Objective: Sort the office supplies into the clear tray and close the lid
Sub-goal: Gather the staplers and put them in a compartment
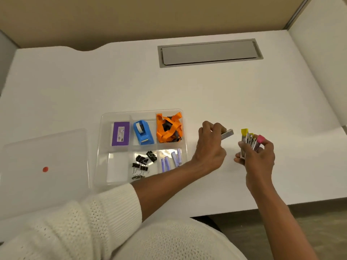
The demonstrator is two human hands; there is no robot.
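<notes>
White and smooth, the surface is carrying a flat clear lid and, beside it, the clear compartmented tray. We are reaching across: our left hand fingers are pinching a small grey metallic block, and our right hand fingers are gripping a bundle of yellow- and pink-tipped clips, right of the tray.

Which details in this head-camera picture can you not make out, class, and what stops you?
- Label text on the purple box: too small to read.
- Bundle in the right hand: the fingers cover its lower part, so no count is possible.
- Small grey item in the left hand: blurred and half covered by the fingers.
- Near left corner of the clear tray: hidden behind the white sleeve.
</notes>
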